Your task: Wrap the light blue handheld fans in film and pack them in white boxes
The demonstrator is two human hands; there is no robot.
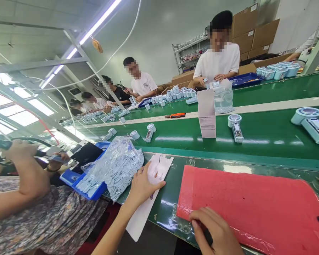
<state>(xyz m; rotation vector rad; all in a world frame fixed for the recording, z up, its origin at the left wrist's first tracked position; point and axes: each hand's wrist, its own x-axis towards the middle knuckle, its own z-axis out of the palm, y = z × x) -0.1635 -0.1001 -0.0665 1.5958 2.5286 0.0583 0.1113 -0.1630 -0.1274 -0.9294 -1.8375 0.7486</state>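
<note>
My left hand (pixel 143 186) is on a flat white carton (pixel 141 216), its thumb and fingers spanning the width. Faint printing and a small brownish mark show on the carton, which has tabs at its far end and overhangs the bench edge. At the near left corner of a red sheet (pixel 244 205), my right hand (pixel 215 232) is closed around a dark object (pixel 206 234), mostly hidden by the fingers. Beside my left hand, a clear bag of pale blue flat parts (pixel 122 163) lies over a blue tray (pixel 79 184).
Pale blue devices (pixel 236 129) lie along the green conveyor (pixel 175 134). A standing white box (pixel 207 117) and orange-handled pliers (pixel 175 115) are there too. A person in a patterned garment (pixel 50 216) sits close on my left. Several co-workers work across the belt.
</note>
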